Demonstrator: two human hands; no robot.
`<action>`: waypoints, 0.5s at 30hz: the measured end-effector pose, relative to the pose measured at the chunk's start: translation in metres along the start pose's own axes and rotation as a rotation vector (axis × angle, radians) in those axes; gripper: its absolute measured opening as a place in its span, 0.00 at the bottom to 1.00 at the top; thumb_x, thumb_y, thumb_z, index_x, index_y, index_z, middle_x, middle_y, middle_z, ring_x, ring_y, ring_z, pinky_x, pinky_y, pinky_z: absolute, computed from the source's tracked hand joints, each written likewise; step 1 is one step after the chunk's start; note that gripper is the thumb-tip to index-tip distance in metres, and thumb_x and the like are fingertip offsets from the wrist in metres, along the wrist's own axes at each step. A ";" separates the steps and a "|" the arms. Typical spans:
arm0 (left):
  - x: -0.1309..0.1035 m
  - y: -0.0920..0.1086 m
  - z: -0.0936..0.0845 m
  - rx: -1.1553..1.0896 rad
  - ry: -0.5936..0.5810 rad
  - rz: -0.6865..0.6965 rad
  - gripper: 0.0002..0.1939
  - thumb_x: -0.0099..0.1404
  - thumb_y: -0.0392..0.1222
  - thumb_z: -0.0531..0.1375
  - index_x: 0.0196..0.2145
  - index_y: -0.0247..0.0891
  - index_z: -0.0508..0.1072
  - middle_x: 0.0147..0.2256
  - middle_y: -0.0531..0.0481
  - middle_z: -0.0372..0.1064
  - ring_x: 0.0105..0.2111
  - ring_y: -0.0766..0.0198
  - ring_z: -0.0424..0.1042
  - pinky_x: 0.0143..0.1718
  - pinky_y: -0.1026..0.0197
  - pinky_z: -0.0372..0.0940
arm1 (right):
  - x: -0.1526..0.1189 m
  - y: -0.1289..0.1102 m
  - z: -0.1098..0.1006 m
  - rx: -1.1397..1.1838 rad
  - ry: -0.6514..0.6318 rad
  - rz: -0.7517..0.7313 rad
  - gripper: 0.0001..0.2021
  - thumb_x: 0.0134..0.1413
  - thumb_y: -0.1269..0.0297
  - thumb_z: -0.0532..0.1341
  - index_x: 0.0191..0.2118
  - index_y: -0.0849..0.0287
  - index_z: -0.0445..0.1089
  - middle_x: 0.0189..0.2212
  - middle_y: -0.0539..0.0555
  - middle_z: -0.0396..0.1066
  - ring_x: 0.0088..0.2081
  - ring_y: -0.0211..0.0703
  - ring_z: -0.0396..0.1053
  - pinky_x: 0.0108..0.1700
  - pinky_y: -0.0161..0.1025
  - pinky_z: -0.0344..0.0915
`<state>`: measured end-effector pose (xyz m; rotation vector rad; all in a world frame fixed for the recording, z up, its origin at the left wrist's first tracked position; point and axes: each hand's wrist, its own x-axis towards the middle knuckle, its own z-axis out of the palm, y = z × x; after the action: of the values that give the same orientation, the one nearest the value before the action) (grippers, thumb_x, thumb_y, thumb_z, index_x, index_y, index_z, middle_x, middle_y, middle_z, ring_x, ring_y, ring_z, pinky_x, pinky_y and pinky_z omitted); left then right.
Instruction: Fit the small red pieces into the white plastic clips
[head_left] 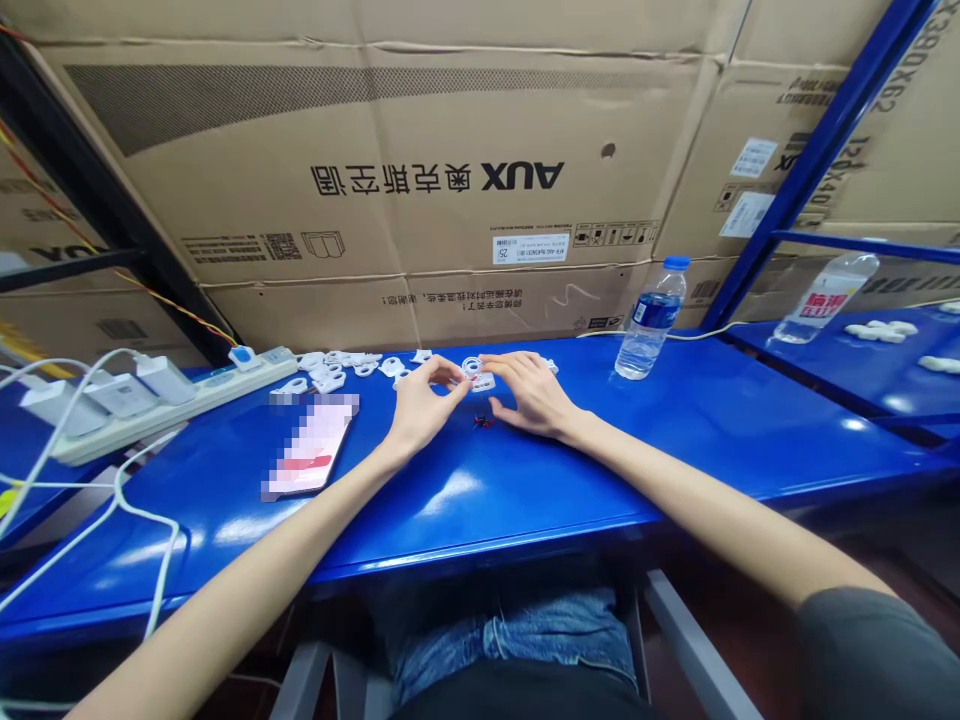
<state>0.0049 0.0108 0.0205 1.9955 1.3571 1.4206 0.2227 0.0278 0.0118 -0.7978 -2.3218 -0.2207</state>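
Note:
My left hand (426,402) is closed in a pinch, thumb against fingers, at the left side of a small white plastic part with a ring (482,382). My right hand (531,392) reaches in from the right. Its fingertips are at the ring, while the thumb stands apart below with a gap between. On the table just under the hands lies a tiny red and black thing (481,423), too small to name. Several similar white plastic parts (328,378) lie loose beyond my left hand, and another white piece (551,366) shows partly behind my right hand.
A phone (313,445) lies left on the blue table (465,490). White chargers (124,392) fill a power strip (232,377) with trailing cables. A water bottle (652,318) stands right; another bottle (825,298) is farther right. Large cardboard boxes (435,120) form the back.

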 end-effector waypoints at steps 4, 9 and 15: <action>0.001 0.001 -0.001 -0.014 0.009 -0.010 0.08 0.61 0.45 0.67 0.33 0.40 0.74 0.34 0.51 0.78 0.35 0.61 0.77 0.42 0.57 0.72 | 0.000 0.001 0.002 -0.019 0.020 -0.038 0.22 0.61 0.67 0.61 0.61 0.57 0.69 0.63 0.61 0.71 0.60 0.57 0.70 0.62 0.59 0.65; 0.001 0.004 -0.002 0.007 0.014 -0.003 0.07 0.60 0.43 0.67 0.32 0.40 0.74 0.33 0.51 0.79 0.36 0.60 0.78 0.43 0.57 0.72 | 0.000 -0.001 0.002 -0.018 0.012 -0.063 0.22 0.62 0.67 0.61 0.61 0.59 0.69 0.63 0.62 0.72 0.60 0.58 0.70 0.63 0.59 0.64; -0.003 0.004 -0.002 0.094 0.014 0.068 0.06 0.63 0.44 0.66 0.34 0.41 0.74 0.33 0.52 0.79 0.35 0.61 0.77 0.36 0.60 0.71 | 0.000 -0.001 0.003 -0.038 0.014 -0.090 0.22 0.63 0.67 0.61 0.62 0.58 0.68 0.62 0.61 0.73 0.60 0.57 0.71 0.63 0.59 0.64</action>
<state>0.0052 0.0064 0.0224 2.1139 1.3983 1.4274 0.2203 0.0277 0.0094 -0.7082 -2.3485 -0.3093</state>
